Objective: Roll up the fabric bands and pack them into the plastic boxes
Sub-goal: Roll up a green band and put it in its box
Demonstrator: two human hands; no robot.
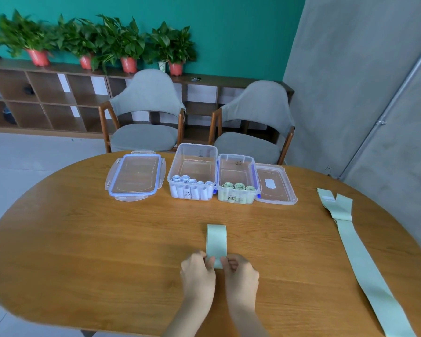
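Note:
A pale green fabric band (216,240) lies flat on the wooden table (83,239), running away from me. My left hand (197,272) and my right hand (241,273) pinch its near end from either side, fingers curled over the rolled edge. Behind it stand two open plastic boxes: the left box (192,164) holds several pale blue rolls, the right box (237,166) holds three green rolls. More green bands (355,249) lie stretched along the table's right side.
A blue-rimmed lid (134,176) lies left of the boxes and a clear lid (275,184) right of them. Two grey chairs (146,110) stand behind the table, with a shelf of potted plants (129,45) along the wall.

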